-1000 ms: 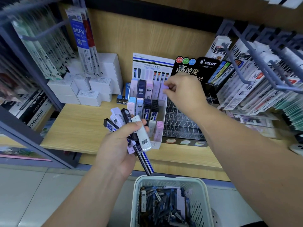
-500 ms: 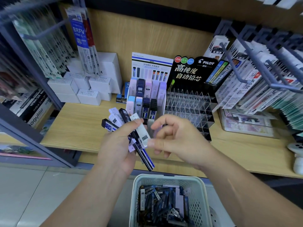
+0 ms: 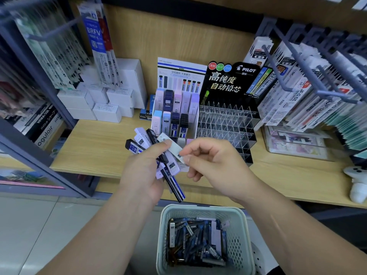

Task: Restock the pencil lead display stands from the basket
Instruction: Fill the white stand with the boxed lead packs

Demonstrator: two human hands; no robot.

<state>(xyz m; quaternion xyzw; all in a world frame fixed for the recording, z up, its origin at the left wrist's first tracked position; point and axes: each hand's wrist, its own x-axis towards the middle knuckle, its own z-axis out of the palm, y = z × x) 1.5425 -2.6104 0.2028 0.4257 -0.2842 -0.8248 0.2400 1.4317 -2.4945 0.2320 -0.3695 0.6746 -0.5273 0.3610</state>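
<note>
My left hand point(image 3: 144, 171) grips a fanned bunch of pencil lead cases point(image 3: 147, 143), white, black and blue, in front of the shelf. My right hand point(image 3: 213, 165) pinches the lower end of the white case point(image 3: 171, 146) on the bunch's right side with thumb and forefinger. Behind them the white Tombow display stand point(image 3: 174, 110) holds rows of pastel and dark cases. Beside it the black Pilot stand point(image 3: 228, 120) has clear slots that look empty. The pale basket point(image 3: 200, 211) below holds several lead cases.
The wooden shelf point(image 3: 95, 147) carries white boxes point(image 3: 103, 104) at the left and a clear tray point(image 3: 297, 141) at the right. Hanging refill packs on grey hooks point(image 3: 309, 62) jut out at both upper corners. A white figure point(image 3: 357, 183) sits at the far right edge.
My right hand left the Tombow stand's back row, came down toward me and took hold of the white case in the left hand's bunch. The left hand stayed put.
</note>
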